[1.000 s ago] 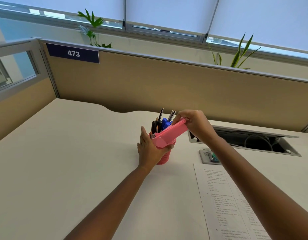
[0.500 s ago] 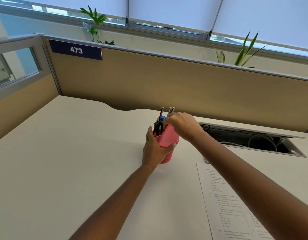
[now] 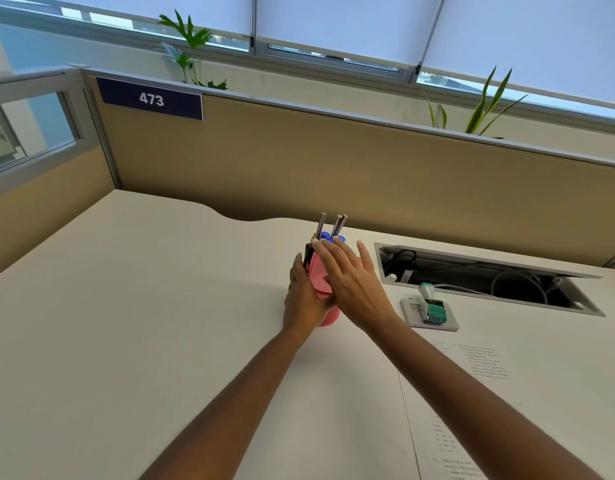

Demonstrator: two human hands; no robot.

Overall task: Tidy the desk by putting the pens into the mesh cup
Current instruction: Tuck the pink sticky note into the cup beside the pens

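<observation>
A pink mesh cup (image 3: 330, 316) stands upright in the middle of the desk. Several pens (image 3: 337, 226) stick up out of it, some dark, some with blue caps, and a flat pink item (image 3: 319, 275) leans inside. My left hand (image 3: 304, 299) wraps around the cup's left side. Over the cup's top and right side lies my right hand (image 3: 352, 280), its fingers straight and apart, holding nothing. Most of the cup is hidden by both hands.
A grey pad with a green-labelled stamp (image 3: 432, 310) lies right of the cup. Behind it is an open cable slot (image 3: 486, 278) in the desk. A printed sheet (image 3: 472, 403) lies front right. A tan partition (image 3: 333, 168) closes the far side.
My right hand pushed the flat pink item down into the cup, then let go and spread open. My left hand kept its hold on the cup.
</observation>
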